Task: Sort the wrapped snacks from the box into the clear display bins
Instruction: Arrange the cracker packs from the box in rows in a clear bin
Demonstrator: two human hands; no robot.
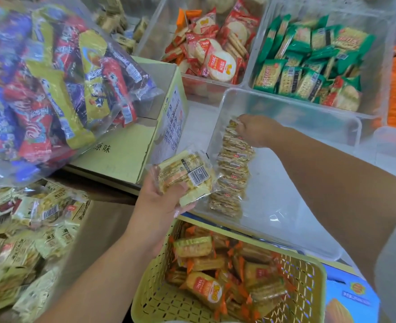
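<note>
Presently, a small stack of wrapped snacks (pixel 184 177), at least two pale packets with one barcode label facing up, is held in the left hand (pixel 162 202). The palm is turned up and the fingers are curled round the underside of the stack, just beside the near left corner of one clear display bin (pixel 285 102). Inside that bin, one row of packets (pixel 233 176) is stood on edge along the left wall; the exact number cannot be told through the blur. The far end of the row is pinched by the right hand (pixel 255 130), its fingertips bent down and closed on the last packet.

Behind, two further clear bins are seen: one red-wrapper bin (pixel 159 24) and one green-wrapper bin (pixel 376 73). To the left, one cardboard box (pixel 122 148) is partly covered by one large clear bag (pixel 52 89) of mixed colourful packets. At the lower left, loose pale packets are piled in one open supply box (pixel 99 224). Nearest the camera, one yellow basket (pixel 313 271) is filled with orange-wrapped snacks.
</note>
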